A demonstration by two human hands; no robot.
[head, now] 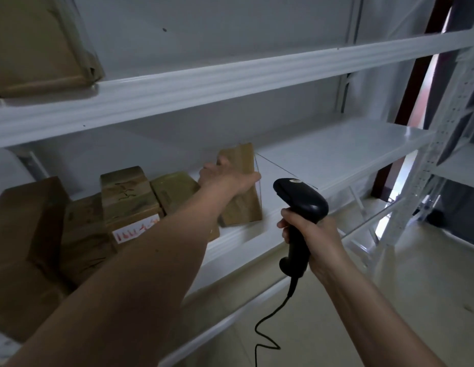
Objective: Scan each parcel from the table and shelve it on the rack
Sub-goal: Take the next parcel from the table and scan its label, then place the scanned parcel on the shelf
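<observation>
Pale grey-white wall (230, 19) behind, marked by a small dark speck high up. Light glossy tiled floor (416, 300) below, catching soft reflections. At far right, a perforated white metal upright (442, 144) running top to bottom, a dark reddish-brown door frame (413, 83) just behind it. Bright daylight (439, 64) spilling through the narrow gap beside that frame, washing out the view beyond. Dim, cool, even light elsewhere, with soft shadows.
</observation>
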